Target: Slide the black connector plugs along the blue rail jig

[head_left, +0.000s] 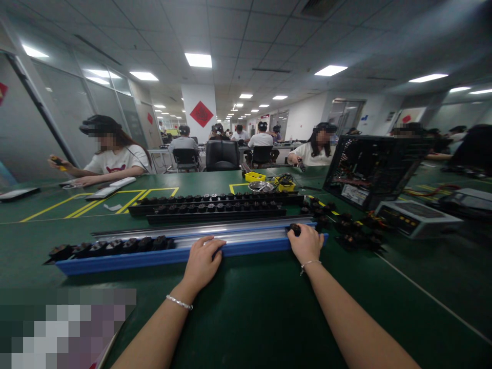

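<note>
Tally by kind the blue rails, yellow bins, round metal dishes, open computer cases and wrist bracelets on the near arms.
Blue rail: 1
Yellow bins: 2
Round metal dish: 1
Open computer case: 1
Bracelets: 2
Total: 7

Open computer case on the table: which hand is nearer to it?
Right. The right hand is at the right end of the blue rail, left of the case and closer to the camera; the left hand is farther left, around the rail's middle.
</note>
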Demonstrator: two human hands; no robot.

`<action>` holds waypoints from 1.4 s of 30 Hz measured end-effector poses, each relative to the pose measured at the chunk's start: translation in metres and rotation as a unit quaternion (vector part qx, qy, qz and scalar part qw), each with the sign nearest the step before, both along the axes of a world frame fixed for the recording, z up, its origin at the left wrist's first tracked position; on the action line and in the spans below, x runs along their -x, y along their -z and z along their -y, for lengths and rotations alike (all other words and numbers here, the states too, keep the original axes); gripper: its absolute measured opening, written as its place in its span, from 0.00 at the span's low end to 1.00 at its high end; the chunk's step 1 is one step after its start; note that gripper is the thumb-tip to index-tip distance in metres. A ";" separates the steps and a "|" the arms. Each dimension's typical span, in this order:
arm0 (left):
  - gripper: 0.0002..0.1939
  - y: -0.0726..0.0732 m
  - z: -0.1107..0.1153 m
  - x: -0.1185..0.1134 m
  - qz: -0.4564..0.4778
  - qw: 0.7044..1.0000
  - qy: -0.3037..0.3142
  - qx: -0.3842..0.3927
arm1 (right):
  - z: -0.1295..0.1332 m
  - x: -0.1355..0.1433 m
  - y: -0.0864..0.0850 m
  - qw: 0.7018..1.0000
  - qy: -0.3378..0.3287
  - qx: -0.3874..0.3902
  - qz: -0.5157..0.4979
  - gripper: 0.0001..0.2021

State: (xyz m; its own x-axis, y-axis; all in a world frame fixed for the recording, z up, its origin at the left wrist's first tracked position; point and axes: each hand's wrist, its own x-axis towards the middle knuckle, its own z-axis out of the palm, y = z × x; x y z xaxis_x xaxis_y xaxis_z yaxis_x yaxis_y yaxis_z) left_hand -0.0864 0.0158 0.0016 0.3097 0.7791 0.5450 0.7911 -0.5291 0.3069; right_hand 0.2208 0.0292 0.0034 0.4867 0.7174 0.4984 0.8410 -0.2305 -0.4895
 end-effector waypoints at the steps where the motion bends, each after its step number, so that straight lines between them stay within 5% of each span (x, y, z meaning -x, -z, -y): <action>1: 0.16 0.000 0.000 0.000 -0.001 1.000 -0.001 0.001 | 0.000 -0.001 0.000 1.000 0.000 0.001 -0.002 0.16; 42: 0.15 0.000 0.000 0.000 -0.005 1.000 -0.007 0.008 | 0.005 -0.017 -0.010 0.997 0.071 0.030 -0.023 0.19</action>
State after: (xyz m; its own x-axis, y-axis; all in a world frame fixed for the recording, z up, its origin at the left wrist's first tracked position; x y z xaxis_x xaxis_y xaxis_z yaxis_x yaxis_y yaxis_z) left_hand -0.0865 0.0158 0.0011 0.3045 0.7921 0.5291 0.8013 -0.5133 0.3072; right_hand 0.2379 0.0238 0.0132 0.6061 0.6682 0.4315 0.7752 -0.3750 -0.5084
